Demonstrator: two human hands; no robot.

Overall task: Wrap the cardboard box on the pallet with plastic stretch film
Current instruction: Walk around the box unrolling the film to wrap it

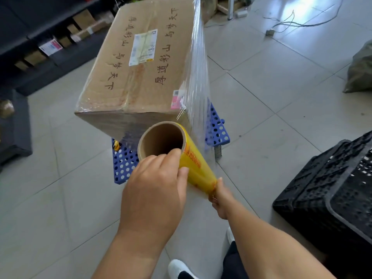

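A large cardboard box (141, 63) with handwritten characters and a white label stands on a blue perforated pallet (216, 127). A yellow roll of stretch film (193, 158) on a cardboard core is upright near the box's front right corner. My left hand (155, 190) grips the roll's top end, fingers hooked into the core. My right hand (220, 196) holds the roll's bottom end. A clear sheet of film (198, 77) stretches from the roll along the box's right side. Film also clings to the box's front face.
Black plastic crates (330, 190) are stacked on the tiled floor at right. Dark shelving with small boxes (50, 47) lines the left. A grey-green bag (360, 69) lies at far right, cables (291, 23) behind. My white shoe (179, 268) shows at the bottom.
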